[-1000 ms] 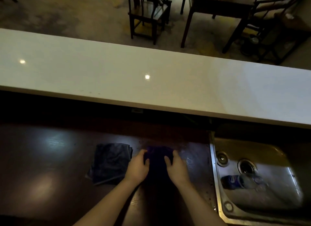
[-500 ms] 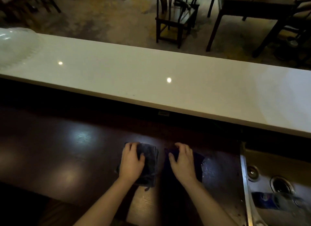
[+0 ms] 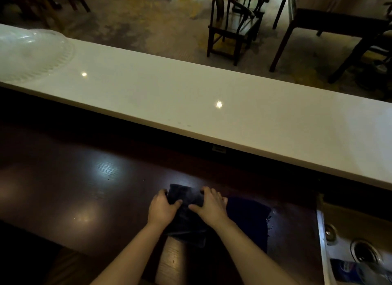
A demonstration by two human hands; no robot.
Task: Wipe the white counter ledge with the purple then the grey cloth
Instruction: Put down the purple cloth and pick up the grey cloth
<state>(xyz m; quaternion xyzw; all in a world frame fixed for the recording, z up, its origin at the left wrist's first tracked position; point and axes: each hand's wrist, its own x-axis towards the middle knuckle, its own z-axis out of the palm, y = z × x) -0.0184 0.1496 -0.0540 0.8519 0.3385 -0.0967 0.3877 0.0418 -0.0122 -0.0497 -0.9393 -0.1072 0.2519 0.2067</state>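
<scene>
On dark lower counter [image 3: 89, 191] | right hand [image 3: 210, 206] has crossed from purple cloth [image 3: 248, 219] to join left hand [image 3: 162, 208]; both now grip grey cloth [image 3: 185, 202] | likely grey's turn on white ledge [image 3: 212, 93]

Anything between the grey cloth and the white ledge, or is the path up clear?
Nothing visible blocks it. Both the left hand and right hand are already on the grey cloth, on the dark counter. The stretch of white ledge straight ahead is bare; a clear domed cover sits only at its far left.

Bare forearms (no sleeves, no gloves)
</scene>
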